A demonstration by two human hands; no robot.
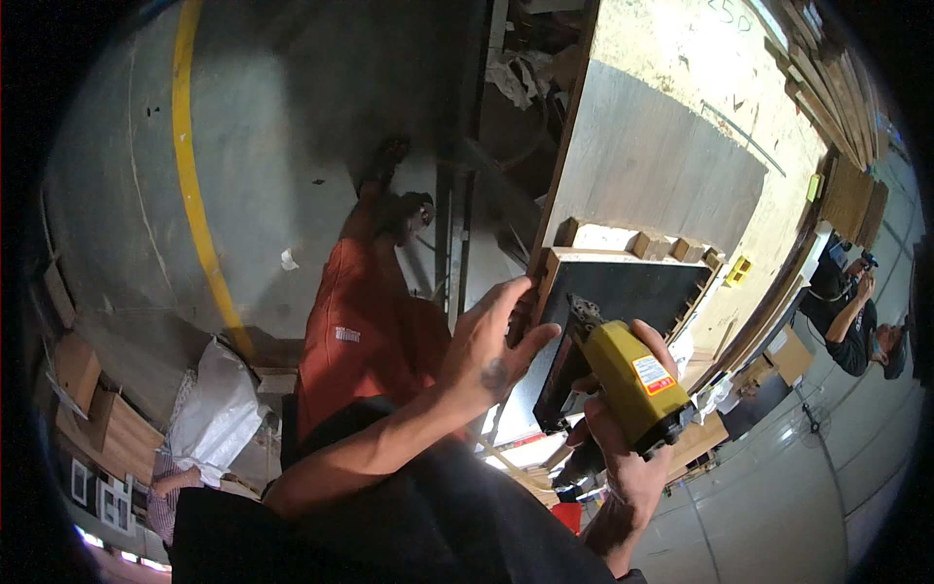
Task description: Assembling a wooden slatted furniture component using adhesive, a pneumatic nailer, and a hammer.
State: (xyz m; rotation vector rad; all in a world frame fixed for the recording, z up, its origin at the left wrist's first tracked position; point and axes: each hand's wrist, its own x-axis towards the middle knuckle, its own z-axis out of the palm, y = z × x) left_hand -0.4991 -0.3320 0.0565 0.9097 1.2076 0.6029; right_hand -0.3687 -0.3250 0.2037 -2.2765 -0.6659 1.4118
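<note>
The right hand [619, 440] is clamped on a yellow power tool [632, 375] with black ends and a red-and-white label on its body. The tool sits above a shallow wooden frame [550, 282] with a dark panel [647, 287] inside it, and its black nose [584, 309] points toward the frame's left side; whether the nose touches the wood cannot be told. The left hand [494, 346] is at the frame's left edge, near the upper corner, its thumb and index finger spread apart; the other fingers are partly hidden, so I cannot tell whether it grips the edge.

At least 2 small wooden blocks [652, 245] stand along the frame's far side. The frame lies on a pale wooden counter [662, 44], just beside a grey-brown sheet [662, 136]. To the right of the frame is 1 small yellow object [740, 272], and long timber strips [827, 92] are stacked at the upper right.

The person wears red trousers [365, 311]. On the grey floor [263, 146] runs 1 yellow line [187, 165], with a white sack [214, 414] at lower left. A co-worker in black [848, 326] is at the far right.
</note>
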